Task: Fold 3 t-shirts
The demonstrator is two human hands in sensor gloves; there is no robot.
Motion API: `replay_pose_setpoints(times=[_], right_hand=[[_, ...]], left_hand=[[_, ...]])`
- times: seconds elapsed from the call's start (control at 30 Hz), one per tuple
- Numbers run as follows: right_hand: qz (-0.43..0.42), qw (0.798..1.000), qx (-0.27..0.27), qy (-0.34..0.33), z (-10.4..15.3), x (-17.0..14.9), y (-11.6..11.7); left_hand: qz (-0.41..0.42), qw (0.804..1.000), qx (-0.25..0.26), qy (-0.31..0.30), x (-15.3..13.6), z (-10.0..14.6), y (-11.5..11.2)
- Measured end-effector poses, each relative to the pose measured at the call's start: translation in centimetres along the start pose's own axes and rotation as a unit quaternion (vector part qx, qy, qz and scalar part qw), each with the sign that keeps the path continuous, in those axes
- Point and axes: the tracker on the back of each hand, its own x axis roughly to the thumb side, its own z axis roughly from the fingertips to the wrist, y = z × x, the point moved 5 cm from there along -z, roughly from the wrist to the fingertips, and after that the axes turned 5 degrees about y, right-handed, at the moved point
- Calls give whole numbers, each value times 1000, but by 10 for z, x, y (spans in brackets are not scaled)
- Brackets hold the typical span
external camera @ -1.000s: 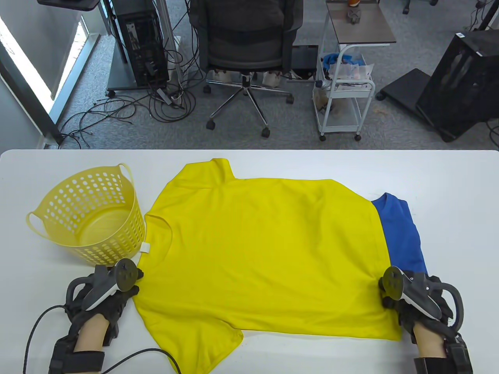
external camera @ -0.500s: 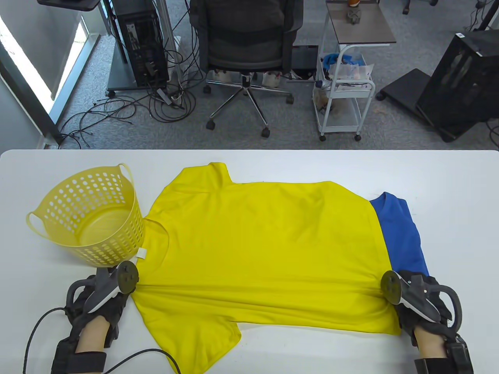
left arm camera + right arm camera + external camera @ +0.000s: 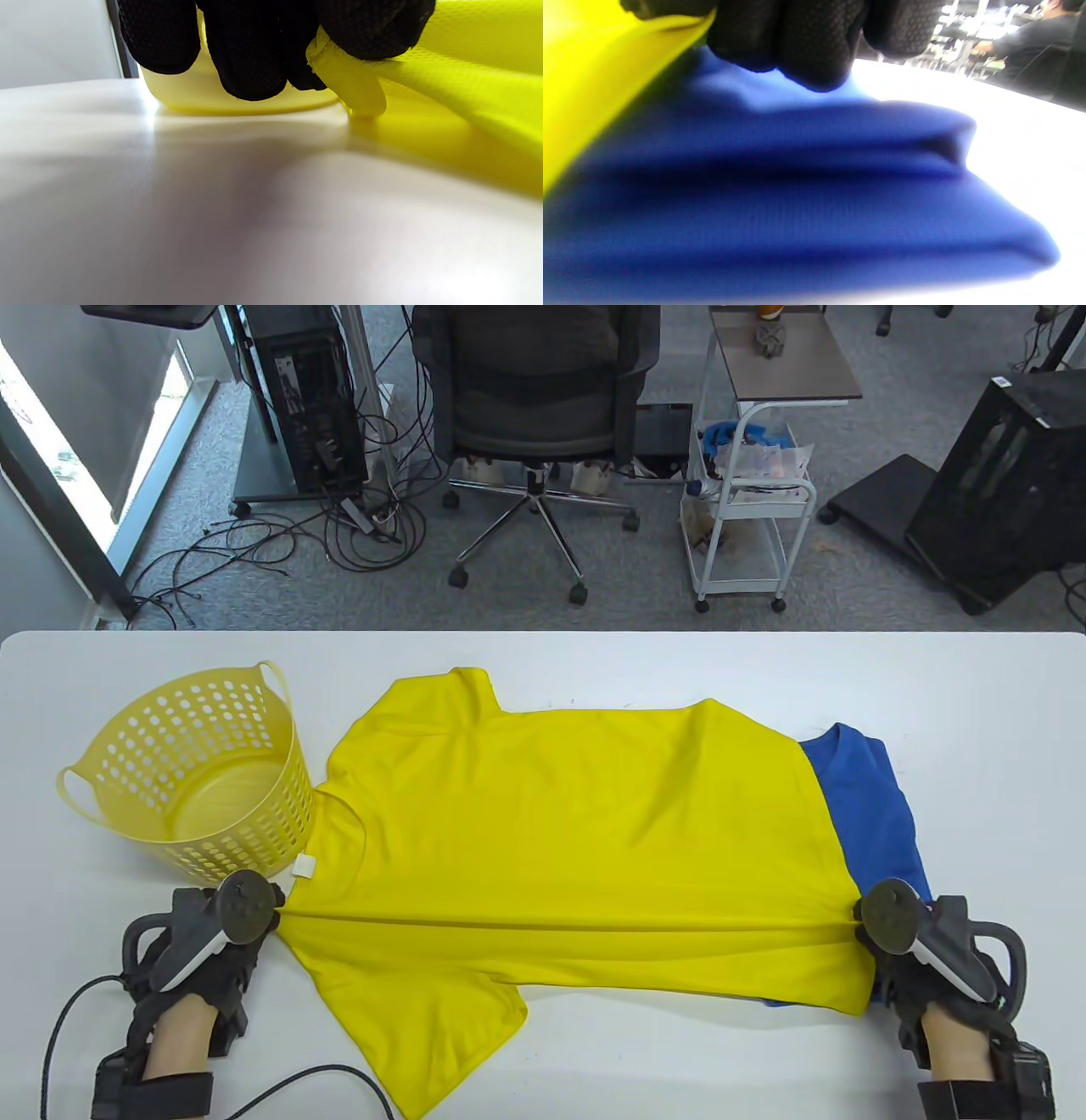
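The bright yellow knit t-shirt (image 3: 577, 848) is spread flat on the white table (image 3: 976, 687), collar toward the perforated yellow plastic basket (image 3: 195, 780). A taut crease is drawn across it between the hands. Its collar-side edge is pinched by the left hand (image 3: 212, 959); its hem is gripped by the right hand (image 3: 925, 959). Beneath the hem lies a blue t-shirt (image 3: 874, 814), partly covered.
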Motion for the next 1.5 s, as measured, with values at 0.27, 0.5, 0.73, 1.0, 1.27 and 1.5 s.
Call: replay_pose_setpoints(times=[0.27,0.5,0.73,1.0,1.27,1.5], right_hand=[[-28,996,-76,-49,20,3,-39],[-25,997,57,-37,12,-2,-3],[-12,998,41,-49,12,11,1],[-21,998,30,-58,12,15,-1],[-74,994,-1,-79,12,14,-15],[-68,994,1,-84,15,14,-12]], left_hand=[[-10,988,151,-5,-8,33,44],[13,998,-54,-5,-9,15,-6],[-85,988,-126,13,8,9,-38],[-74,995,-66,11,7,11,-21],[-63,995,11,-77,107,38,20],[-74,975,-82,-192,253,64,-6]])
